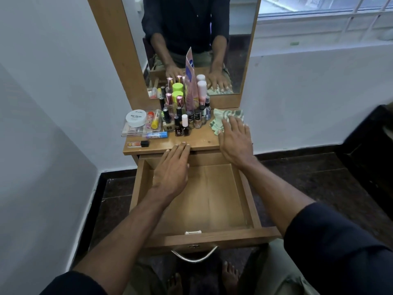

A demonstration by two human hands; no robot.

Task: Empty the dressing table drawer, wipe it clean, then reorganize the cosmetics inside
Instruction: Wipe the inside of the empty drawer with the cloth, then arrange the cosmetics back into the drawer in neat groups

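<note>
In front of the mirror (191,28), the drawer (212,236) is pulled well out from under the tabletop (204,141) and its wooden floor lies bare. The cosmetics (185,116) are all up on the tabletop, crowded on its left and middle against the mirror: small polish bottles, a tall pink tube (190,81), green-capped jars, a white tub (136,118) on a clear case, and a loose stick (138,143) near the front edge. A green-and-white cloth (221,117) lies crumpled on the right corner. The right hand (235,139) lies flat, palm down, fingers straight and a little apart, its fingertips on the cloth's near edge, gripping nothing. The left hand (173,169) reaches over the drawer's back, fingers straight and close together, their tips resting on the tabletop's front edge, holding nothing. Bare feet (229,275) show on the dark floor below the drawer handle (194,257).
</note>
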